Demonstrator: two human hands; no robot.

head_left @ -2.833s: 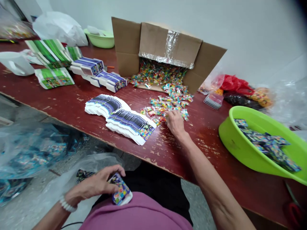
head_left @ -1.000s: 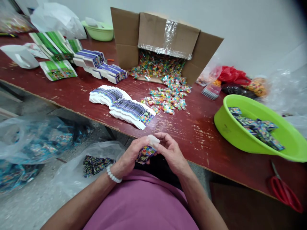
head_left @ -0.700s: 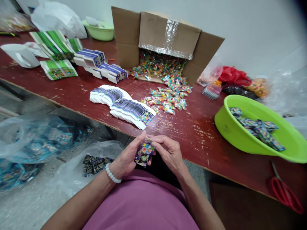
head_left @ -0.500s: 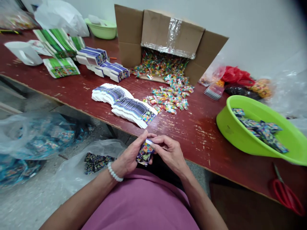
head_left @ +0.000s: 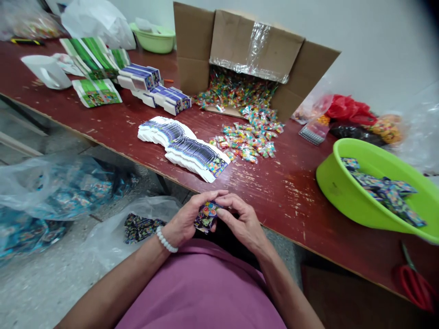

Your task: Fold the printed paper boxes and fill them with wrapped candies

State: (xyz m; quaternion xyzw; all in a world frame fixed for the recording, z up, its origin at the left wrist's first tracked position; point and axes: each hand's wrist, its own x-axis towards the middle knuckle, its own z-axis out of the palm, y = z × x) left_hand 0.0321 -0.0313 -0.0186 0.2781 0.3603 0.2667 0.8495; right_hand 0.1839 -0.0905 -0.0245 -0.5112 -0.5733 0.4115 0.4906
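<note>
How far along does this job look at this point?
Done: printed packets lie in the lime-green basin and a clear plastic bag on the floor. In hand: the left hand and right hand hold one printed packet. Left: stacked flat cards and wrapped sweets spilling from the cardboard carton.

Bright, even light, soft glare on the tabletop (head_left: 288,192), edges warped and darkened
</note>
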